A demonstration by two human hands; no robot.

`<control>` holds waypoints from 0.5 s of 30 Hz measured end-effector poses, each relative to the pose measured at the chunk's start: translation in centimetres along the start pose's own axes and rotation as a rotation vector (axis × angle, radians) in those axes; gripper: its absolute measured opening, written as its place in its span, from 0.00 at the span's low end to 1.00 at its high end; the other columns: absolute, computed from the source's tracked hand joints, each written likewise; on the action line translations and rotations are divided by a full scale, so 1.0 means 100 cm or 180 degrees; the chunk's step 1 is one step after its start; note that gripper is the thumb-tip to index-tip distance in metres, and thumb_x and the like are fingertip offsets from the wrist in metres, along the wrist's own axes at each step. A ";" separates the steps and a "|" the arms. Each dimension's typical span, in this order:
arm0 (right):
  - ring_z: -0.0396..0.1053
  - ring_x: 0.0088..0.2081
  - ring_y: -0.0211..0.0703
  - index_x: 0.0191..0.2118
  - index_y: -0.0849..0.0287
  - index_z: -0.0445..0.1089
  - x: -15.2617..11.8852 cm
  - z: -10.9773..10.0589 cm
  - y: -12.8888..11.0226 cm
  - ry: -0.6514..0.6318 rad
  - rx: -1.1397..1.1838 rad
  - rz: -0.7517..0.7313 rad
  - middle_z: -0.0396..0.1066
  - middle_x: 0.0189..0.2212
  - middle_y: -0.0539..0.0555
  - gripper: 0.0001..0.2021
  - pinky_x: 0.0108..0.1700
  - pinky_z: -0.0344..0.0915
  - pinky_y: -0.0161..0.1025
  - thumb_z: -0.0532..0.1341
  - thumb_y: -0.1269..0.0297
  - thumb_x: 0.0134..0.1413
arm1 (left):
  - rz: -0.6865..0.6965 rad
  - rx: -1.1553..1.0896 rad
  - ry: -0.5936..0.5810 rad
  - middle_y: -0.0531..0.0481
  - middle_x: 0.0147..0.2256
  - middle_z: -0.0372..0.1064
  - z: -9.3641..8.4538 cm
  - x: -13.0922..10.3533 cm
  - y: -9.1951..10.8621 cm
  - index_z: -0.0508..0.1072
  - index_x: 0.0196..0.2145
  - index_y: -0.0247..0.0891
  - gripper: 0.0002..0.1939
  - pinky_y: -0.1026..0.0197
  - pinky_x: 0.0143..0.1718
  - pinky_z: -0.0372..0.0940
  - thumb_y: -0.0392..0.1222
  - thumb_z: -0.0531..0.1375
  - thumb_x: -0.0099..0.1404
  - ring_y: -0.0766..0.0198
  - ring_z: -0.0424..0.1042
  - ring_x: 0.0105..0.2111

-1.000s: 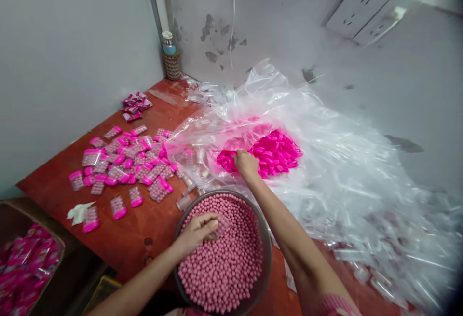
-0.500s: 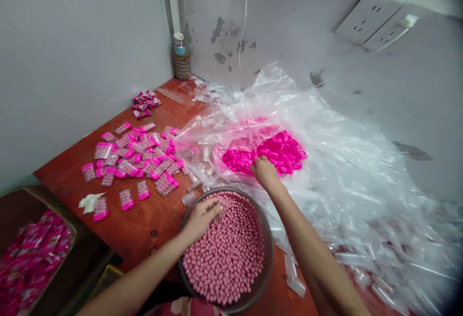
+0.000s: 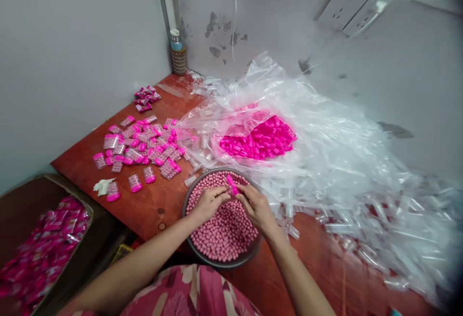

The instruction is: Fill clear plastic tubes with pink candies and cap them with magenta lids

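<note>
Over a dark round basin, my two hands meet near its far side. Small pink balls fill much of the basin. My right hand pinches a bright pink plastic cap between thumb and fingers. Close against it, my left hand is closed in a pinch; what it holds is mostly hidden behind the fingers. Beyond the basin, a heap of matching pink caps shows in the mouth of a large clear plastic bag.
Clear boxes of pink balls with pink caps lie piled on the red table at left. Uncapped clear boxes lie at right. A carton holds pink packets. A bottle in a woven holder stands in the corner.
My right hand has come back from the cap heap to the basin, bringing a pink cap to my left hand. The camera view has shifted slightly.
</note>
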State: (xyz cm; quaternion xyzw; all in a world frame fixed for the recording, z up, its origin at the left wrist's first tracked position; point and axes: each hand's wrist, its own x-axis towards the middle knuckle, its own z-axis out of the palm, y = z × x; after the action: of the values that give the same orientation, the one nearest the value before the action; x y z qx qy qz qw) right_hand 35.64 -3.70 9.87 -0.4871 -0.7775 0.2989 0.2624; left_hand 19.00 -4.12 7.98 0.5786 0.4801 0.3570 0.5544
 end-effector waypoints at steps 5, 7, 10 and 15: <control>0.64 0.37 0.44 0.49 0.57 0.60 -0.019 0.003 -0.002 0.0058 -0.0577 -0.0181 0.66 0.35 0.58 0.16 0.39 0.63 0.41 0.49 0.66 0.55 | 0.0302 0.0600 -0.0114 0.49 0.30 0.70 0.002 -0.009 0.004 0.72 0.32 0.36 0.13 0.66 0.34 0.58 0.42 0.50 0.60 0.65 0.66 0.30; 0.63 0.37 0.44 0.51 0.57 0.58 -0.023 0.006 0.000 0.0065 -0.0654 -0.0300 0.65 0.35 0.58 0.17 0.39 0.63 0.41 0.49 0.66 0.55 | 0.0525 0.0990 -0.0233 0.48 0.30 0.69 -0.001 -0.008 0.007 0.72 0.31 0.36 0.13 0.65 0.35 0.58 0.41 0.49 0.61 0.64 0.66 0.31; 0.64 0.37 0.42 0.52 0.55 0.56 -0.022 0.010 0.007 0.0042 -0.0535 -0.0435 0.65 0.35 0.57 0.18 0.38 0.64 0.40 0.49 0.67 0.55 | 0.0762 0.1460 -0.0440 0.47 0.29 0.68 -0.009 -0.003 0.012 0.71 0.32 0.37 0.12 0.64 0.35 0.56 0.40 0.49 0.61 0.63 0.66 0.30; 0.57 0.50 0.47 0.56 0.58 0.49 -0.006 -0.004 -0.004 -0.0172 -0.0946 -0.0519 0.60 0.48 0.60 0.24 0.47 0.59 0.44 0.52 0.64 0.53 | 0.0497 0.1371 -0.0602 0.50 0.24 0.68 -0.017 0.002 0.007 0.72 0.26 0.37 0.11 0.65 0.31 0.55 0.41 0.51 0.59 0.64 0.66 0.26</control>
State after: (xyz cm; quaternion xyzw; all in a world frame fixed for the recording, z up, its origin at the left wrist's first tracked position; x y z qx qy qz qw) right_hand 35.88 -4.32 10.36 -0.4477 -0.8568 0.1714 0.1898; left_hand 17.59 -3.40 8.92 0.7495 0.4449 0.2324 0.4316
